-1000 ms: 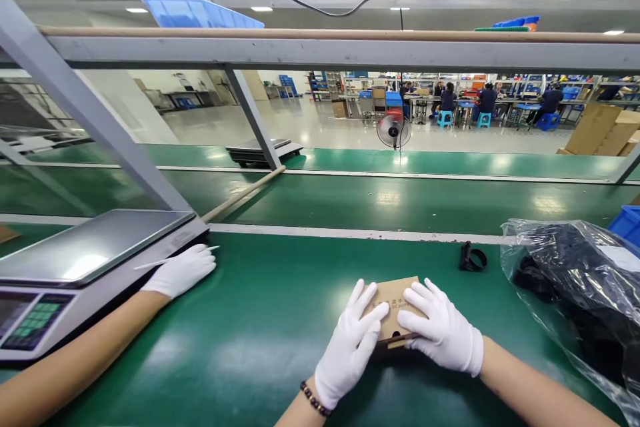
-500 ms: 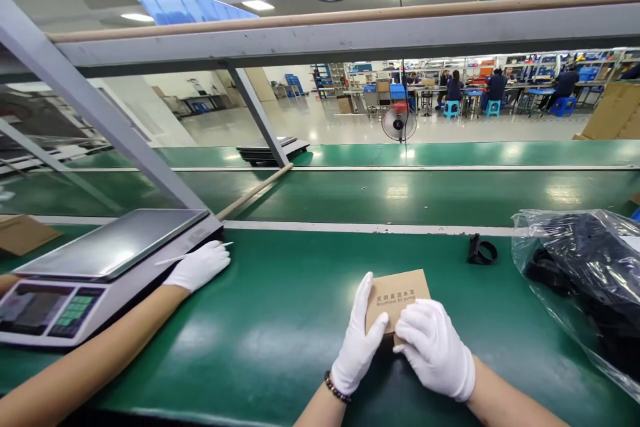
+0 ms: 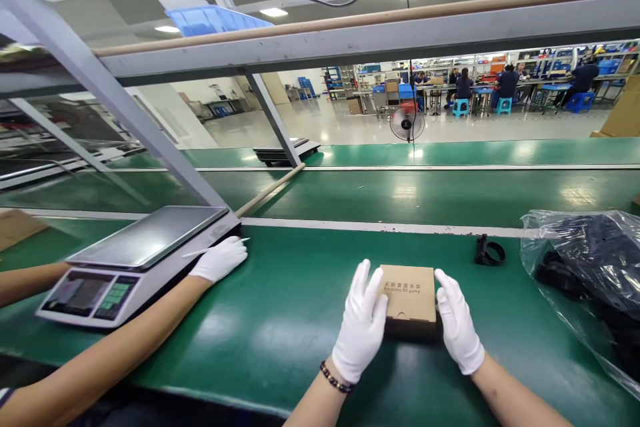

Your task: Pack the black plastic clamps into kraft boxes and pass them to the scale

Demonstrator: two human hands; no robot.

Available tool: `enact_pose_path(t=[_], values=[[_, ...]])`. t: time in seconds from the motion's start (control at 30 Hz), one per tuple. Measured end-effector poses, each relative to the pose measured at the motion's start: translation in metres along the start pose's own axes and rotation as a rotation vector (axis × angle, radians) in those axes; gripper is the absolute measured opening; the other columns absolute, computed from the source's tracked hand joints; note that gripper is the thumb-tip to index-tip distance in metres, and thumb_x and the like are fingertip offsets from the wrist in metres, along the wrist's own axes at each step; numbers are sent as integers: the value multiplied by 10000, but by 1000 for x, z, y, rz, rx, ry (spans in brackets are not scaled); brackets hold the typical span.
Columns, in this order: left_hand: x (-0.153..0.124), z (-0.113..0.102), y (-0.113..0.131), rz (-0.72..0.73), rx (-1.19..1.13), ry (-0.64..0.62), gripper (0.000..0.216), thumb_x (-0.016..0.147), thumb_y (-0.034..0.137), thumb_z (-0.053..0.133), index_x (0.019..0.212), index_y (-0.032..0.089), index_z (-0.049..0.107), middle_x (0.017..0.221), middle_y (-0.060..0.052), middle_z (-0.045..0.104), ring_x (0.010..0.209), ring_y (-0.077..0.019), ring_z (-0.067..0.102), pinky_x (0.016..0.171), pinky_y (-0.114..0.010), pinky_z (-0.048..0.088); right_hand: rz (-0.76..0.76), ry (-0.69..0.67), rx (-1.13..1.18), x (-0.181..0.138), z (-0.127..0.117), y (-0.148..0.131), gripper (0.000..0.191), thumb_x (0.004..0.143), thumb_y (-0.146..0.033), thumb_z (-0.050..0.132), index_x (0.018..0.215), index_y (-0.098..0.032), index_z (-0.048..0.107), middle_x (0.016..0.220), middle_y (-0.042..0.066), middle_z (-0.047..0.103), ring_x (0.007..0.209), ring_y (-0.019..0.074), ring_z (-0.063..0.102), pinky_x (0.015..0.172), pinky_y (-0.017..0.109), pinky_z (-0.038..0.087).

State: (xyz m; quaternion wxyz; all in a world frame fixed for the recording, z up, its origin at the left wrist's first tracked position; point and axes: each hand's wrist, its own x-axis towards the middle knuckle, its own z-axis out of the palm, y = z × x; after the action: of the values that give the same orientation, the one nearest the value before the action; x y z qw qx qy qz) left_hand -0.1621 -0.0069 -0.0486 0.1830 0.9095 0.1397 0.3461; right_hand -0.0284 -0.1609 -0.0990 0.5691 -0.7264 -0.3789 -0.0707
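Head view: showing one cardboard box (image 3: 410,300), printed "Brushless DC pump", lying on the green bench (image 3: 280,333) directly between the fingers of the left hand (image 3: 360,323) and those of the right hand (image 3: 457,323). Sitting, that is, to the right of the left fingers and to the left of the right ones, turning a notched edge towards the wearer and presenting a nearly square top — so giving no long axis to be sure of. Holding the left fingers straight and unclenched along the left side, seemingly touching it, and so standing slightly nearer with that hand; holding the right fingers likewise straight beside the right edge — whether touching or just apart, impossible to tell. Clamping on nothing with either hand alone. Counting the rest: finding one black ring-shaped part (image 3: 490,251) beyond the box and to its right; one clear plastic bag (image 3: 590,267) farther right, holding dark things too jumbled for counting; one silver-topped scale (image 3: 150,240) well to the left; one co-worker's gloved hand (image 3: 223,260) resting beside that scale, with one thin white stick (image 3: 195,254); and one fan (image 3: 407,124) showing past the bench.
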Motion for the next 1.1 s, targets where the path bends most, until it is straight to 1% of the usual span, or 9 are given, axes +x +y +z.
enact_pose_path(t=[0.13,0.23,0.37,0.47,0.57,0.73,0.87,1.0,1.1], values=[[17,-6,44,273,194,-198,417,900,269,489,1316,283,503,1441,-77,444,1369,-349,339,1110,-607,300,-13,-137,74,-7,9,14,412,1000,-351,361,1387,-232,442,1386,78,511,1283,216,480,1057,432,456],[25,0,50,198,312,-318,298,877,264,495,1143,264,630,1371,-87,512,1283,-363,415,1061,-604,346,-52,-193,59,-14,17,19,396,989,-353,372,1333,-219,514,1327,83,568,1216,224,548,1011,430,502],[39,-15,1,41,457,-265,235,823,167,495,908,250,698,1346,-79,538,1270,-363,414,1053,-607,330,-78,-203,-37,-14,22,24,357,971,-361,408,1195,-191,628,1205,103,647,1114,252,619,961,461,534],[54,-41,-45,-101,584,-180,278,756,103,496,872,220,720,1327,-111,558,1296,-401,390,1045,-666,284,-114,-207,-87,-14,26,26,351,970,-365,411,1148,-185,654,1136,109,678,1045,257,654,895,457,569],[67,-44,-63,-104,588,-180,344,739,79,485,925,224,736,1384,-100,524,1374,-399,305,1088,-666,213,-163,-221,-92,-14,32,27,335,969,-343,405,1117,-202,670,1084,92,698,991,239,675,859,421,585],[63,37,-32,-72,395,-497,452,871,366,468,1299,270,574,1461,-88,455,1402,-344,288,1133,-594,195,-205,-193,-169,-7,35,28,322,970,-296,386,1085,-213,675,1049,66,705,972,203,671,877,375,571],[51,110,-6,-116,337,-578,630,860,530,456,1403,212,469,1496,-173,384,1379,-421,300,1094,-649,194,-162,-62,-356,12,19,40,360,976,-317,364,1164,-178,638,1177,123,642,1081,241,610,913,436,532],[52,132,-2,-153,301,-533,670,898,585,354,1448,205,395,1535,-173,310,1414,-430,213,1113,-658,101,-101,59,-576,50,-20,66,420,952,-350,387,1268,-155,581,1338,208,498,1149,342,527,928,567,439],[56,125,-8,-124,242,-519,653,884,603,391,1420,233,441,1527,-135,343,1419,-398,227,1147,-604,114,-47,102,-739,76,-48,90,403,918,-378,429,1183,-158,638,1160,229,583,1019,371,560,931,659,336]])
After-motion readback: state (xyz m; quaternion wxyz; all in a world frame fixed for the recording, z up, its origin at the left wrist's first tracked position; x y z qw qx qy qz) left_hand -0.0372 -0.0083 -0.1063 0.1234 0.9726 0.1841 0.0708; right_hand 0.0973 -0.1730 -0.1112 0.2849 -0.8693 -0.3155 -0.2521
